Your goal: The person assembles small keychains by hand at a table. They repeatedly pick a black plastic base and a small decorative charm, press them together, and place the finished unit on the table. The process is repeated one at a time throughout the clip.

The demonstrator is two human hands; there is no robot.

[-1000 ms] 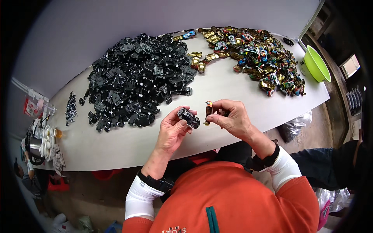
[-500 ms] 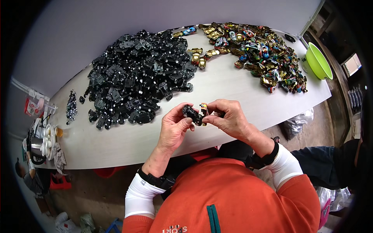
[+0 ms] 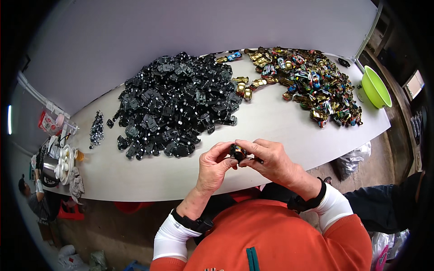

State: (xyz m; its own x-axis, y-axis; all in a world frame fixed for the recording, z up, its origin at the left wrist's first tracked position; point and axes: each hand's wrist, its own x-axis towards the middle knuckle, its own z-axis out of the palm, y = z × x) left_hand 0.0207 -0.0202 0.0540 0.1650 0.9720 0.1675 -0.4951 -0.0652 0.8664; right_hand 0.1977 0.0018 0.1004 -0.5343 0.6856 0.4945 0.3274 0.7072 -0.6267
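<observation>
Above the table's near edge, my left hand (image 3: pixel 212 169) and my right hand (image 3: pixel 279 165) meet around one small toy car (image 3: pixel 238 152). It shows a black chassis and a bit of a coloured body shell; fingertips cover much of it. Both hands pinch it with thumb and fingers from opposite sides. Beyond them to the left lies a large heap of black toy car chassis (image 3: pixel 176 101). A heap of gold and multicoloured car body shells (image 3: pixel 316 86) spreads at the far right, with a few gold shells (image 3: pixel 247 93) between the heaps.
On the pale table (image 3: pixel 144 180), a small pile of shiny little parts (image 3: pixel 96 128) sits at the left. Cups on a tray (image 3: pixel 65 167) and a rag (image 3: pixel 77 184) are at the left end. A green bowl (image 3: pixel 376 88) stands at the right edge. Another person (image 3: pixel 38 198) is far left.
The black chassis in my left hand and the coloured shell in my right hand have come together between my fingers. The view has shifted, so the table appears lower and farther right.
</observation>
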